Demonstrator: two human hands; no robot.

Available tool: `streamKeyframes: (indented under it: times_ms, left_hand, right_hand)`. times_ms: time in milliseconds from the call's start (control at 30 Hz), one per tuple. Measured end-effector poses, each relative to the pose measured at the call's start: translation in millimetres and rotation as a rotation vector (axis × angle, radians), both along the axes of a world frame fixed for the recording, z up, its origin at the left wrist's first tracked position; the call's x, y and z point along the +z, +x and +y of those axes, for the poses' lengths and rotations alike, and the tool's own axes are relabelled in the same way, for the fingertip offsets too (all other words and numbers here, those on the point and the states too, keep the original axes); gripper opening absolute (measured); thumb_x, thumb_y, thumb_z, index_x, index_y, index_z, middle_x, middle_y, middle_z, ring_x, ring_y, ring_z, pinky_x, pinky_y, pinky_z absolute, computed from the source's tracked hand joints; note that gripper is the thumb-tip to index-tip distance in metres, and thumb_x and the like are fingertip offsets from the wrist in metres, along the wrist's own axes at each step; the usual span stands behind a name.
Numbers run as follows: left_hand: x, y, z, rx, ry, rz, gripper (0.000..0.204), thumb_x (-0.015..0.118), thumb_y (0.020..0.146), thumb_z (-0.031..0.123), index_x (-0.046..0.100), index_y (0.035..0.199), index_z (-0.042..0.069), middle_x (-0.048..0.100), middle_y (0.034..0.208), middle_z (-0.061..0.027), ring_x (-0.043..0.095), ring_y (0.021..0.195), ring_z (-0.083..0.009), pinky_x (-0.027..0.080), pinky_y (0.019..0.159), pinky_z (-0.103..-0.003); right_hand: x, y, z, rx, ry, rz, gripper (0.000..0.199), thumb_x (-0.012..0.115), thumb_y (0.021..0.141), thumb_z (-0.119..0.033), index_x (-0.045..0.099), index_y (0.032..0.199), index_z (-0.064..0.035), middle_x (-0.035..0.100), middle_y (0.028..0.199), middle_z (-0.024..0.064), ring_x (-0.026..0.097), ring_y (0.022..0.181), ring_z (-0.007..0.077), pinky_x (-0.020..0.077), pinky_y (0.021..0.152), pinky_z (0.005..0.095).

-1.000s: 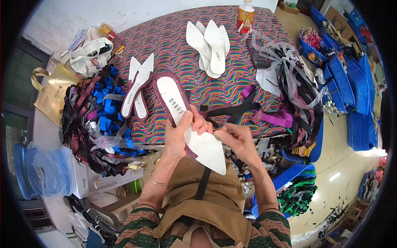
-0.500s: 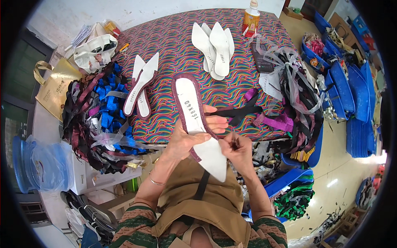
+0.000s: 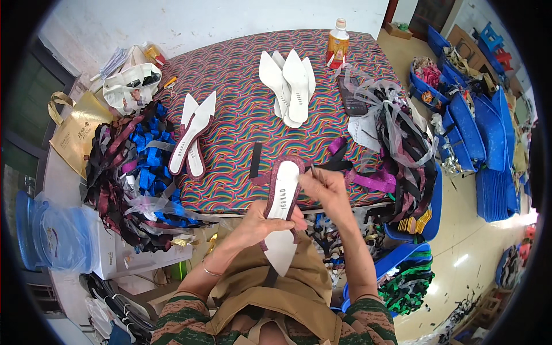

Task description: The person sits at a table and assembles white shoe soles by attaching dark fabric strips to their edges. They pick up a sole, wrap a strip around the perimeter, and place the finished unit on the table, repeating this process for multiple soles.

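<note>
Just over the table's near edge, my left hand [image 3: 261,224] grips a white shoe insole [image 3: 283,198], pointed toe toward me. A glittery burgundy edging strip [image 3: 296,161] runs round its heel and sides, ending in notched edges near the toe. My right hand [image 3: 325,188] is closed beside the heel, pinching what looks like the strip's dark free end; the fingertips partly hide it. Behind the insole lie a short black strip [image 3: 256,160] and a burgundy piece. Farther left sit two edged insoles [image 3: 195,129], crossed; several plain white insoles [image 3: 296,86] are stacked at the back.
Heaps of ribbon strips flank the table, a blue and burgundy one [image 3: 152,144] left and a dark one [image 3: 414,167] right. A phone [image 3: 352,98], a drink bottle [image 3: 338,43] and purple strips [image 3: 374,181] lie or stand rightward. Blue bins [image 3: 497,190] stand on the floor.
The insole has come lower in the view and turned more upright, with my left hand still round it. My right hand has moved from the insole's side up to its heel.
</note>
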State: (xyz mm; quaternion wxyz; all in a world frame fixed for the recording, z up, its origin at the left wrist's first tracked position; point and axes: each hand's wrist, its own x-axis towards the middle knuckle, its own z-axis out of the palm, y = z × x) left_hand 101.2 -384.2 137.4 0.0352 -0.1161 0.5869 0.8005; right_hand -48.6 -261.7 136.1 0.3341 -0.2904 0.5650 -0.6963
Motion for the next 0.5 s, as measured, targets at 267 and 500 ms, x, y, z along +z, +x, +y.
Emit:
streamKeyframes:
  times_ms: [267, 500]
  left_hand:
    - [4, 8, 8, -0.006, 0.002, -0.054, 0.014, 0.061, 0.086, -0.001, 0.067, 0.099, -0.004, 0.071, 0.090, -0.0112, 0.069, 0.085, -0.0161, 0.055, 0.078, -0.028]
    - [0, -2, -7, 0.500, -0.151, -0.081, 0.035, 0.057, 0.096, 0.030, 0.068, 0.085, -0.001, 0.065, 0.071, -0.0017, 0.056, 0.057, -0.0083, 0.044, 0.052, -0.024]
  right_hand:
    - [16, -2, -8, -0.074, -0.066, 0.081, 0.014, 0.070, 0.085, -0.010, 0.067, 0.091, 0.0018, 0.059, 0.068, -0.0042, 0.045, 0.056, 0.0005, 0.0329, 0.050, 0.0194]
    - [-27, 65, -13, -0.192, -0.082, -0.001, 0.034, 0.074, 0.080, -0.006, 0.059, 0.109, 0.0020, 0.060, 0.081, -0.0004, 0.053, 0.067, 0.0031, 0.0405, 0.053, 0.0203]
